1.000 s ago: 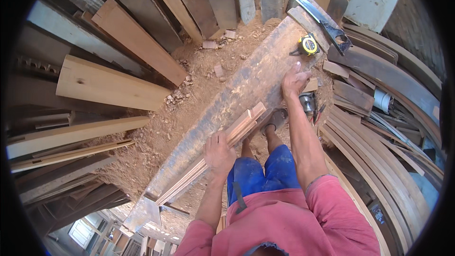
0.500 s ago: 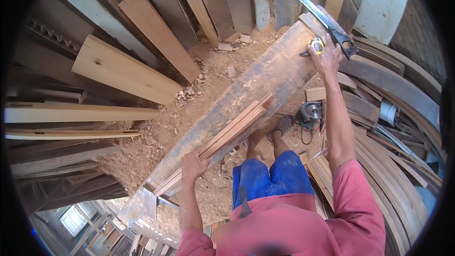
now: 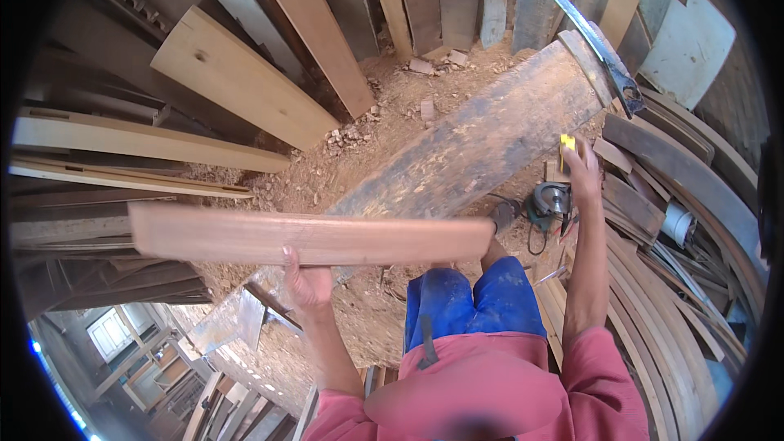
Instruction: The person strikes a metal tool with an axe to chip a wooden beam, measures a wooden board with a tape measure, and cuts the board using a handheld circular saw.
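Note:
A reddish wooden board (image 3: pixel 318 237) is raised off the workbench, its broad side turned up and its left end smeared by motion. My left hand (image 3: pixel 309 282) grips its lower edge near the middle, thumb over the face and the other fingers hidden behind. My right hand (image 3: pixel 582 167) is closed around a yellow tape measure (image 3: pixel 567 144), held beyond the bench's right edge. The long, worn workbench (image 3: pixel 490 135) runs diagonally beneath the board. At its far end lies a handsaw (image 3: pixel 600 53) with a dark handle.
A circular saw (image 3: pixel 550 200) stands on the floor near my feet, beside a small wood block. Planks (image 3: pixel 245 82) lean all along the far and left sides. Stacked curved boards (image 3: pixel 653 302) fill the right. Shavings (image 3: pixel 302 188) cover the ground.
My left hand has lifted the board off the bench and turned its broad face up. My right hand has picked up the tape measure from beside the handsaw and drawn it nearer.

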### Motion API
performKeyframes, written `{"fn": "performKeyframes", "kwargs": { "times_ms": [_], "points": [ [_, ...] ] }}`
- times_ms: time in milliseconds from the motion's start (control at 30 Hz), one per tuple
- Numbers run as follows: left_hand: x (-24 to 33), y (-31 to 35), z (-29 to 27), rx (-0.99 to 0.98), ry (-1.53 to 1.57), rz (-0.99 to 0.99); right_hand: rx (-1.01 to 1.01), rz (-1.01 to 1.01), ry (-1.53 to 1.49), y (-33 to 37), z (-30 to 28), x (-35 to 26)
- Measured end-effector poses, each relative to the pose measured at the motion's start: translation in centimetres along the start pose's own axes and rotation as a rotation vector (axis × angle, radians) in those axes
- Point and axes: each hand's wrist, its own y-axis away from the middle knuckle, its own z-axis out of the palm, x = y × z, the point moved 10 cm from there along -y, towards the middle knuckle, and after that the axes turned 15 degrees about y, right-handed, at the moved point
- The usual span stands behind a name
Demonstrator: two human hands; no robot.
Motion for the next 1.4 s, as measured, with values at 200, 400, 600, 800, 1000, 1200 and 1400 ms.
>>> {"fn": "performKeyframes", "kwargs": {
  "times_ms": [200,400,600,800,1000,1200,1400],
  "points": [
    [-10.2,2.9,-9.9,0.272,0.281,-0.119,-0.279,0.222,-0.618,9.0,3.6,2.9],
    [-16.5,2.6,-14.2,0.481,0.478,-0.084,-0.311,0.152,-0.463,9.5,3.9,1.3],
    [-15.2,3.5,-18.0,0.139,-0.29,-0.668,-0.488,-0.187,0.188,13.6,9.9,-6.7],
    [-16.7,7.1,-9.8,-0.267,-0.764,-0.636,-0.799,-0.457,0.459,21.5,19.0,-13.1],
    [-18.0,10.4,-9.8,-0.235,-0.227,-0.688,-0.968,-0.512,0.609,27.5,26.0,-14.3],
    [-6.7,6.9,-16.1,0.011,-0.567,-0.413,-1.132,-0.816,0.9,27.4,27.3,-16.3],
    [12.6,2.1,-28.5,0.471,-0.967,0.245,-0.744,-0.882,1.035,20.2,25.1,-21.0]
  ]
}}
